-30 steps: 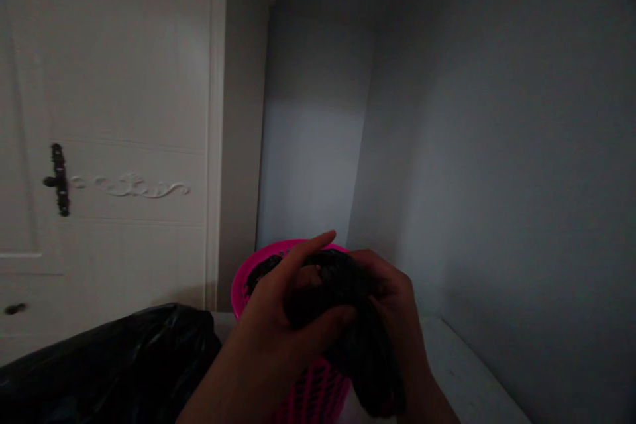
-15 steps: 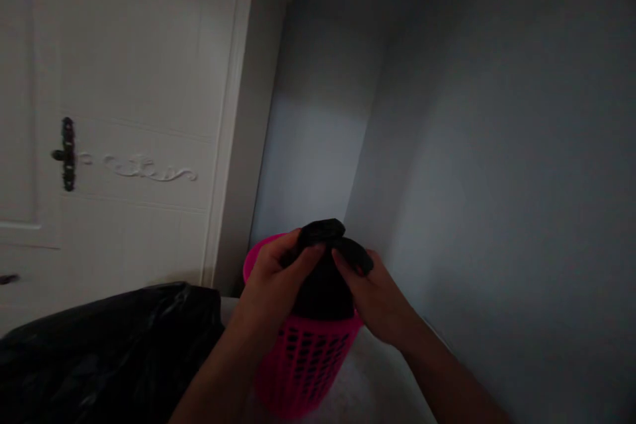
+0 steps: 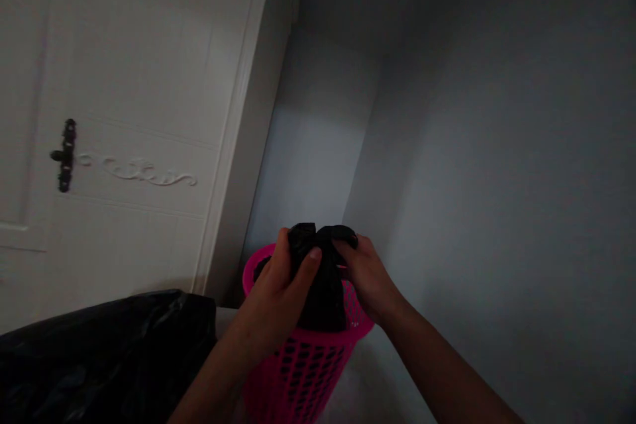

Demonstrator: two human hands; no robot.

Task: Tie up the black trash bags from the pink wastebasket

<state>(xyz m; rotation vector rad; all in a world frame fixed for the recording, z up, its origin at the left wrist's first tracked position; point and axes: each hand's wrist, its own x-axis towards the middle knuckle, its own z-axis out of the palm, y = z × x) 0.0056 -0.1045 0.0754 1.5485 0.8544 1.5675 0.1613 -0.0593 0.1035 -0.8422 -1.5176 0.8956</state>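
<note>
Lying bunched between the fingers (image 3: 305, 274) is a black bag (image 3: 324, 295).

Head cam only: looks forward and down, close over near rim (image 3: 360, 332) of pink basket (image 3: 302, 371), wall corner (image 3: 360, 152) beyond.

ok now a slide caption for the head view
Left hand and right hand hold a black bag at the mouth of a pink basket.
</note>
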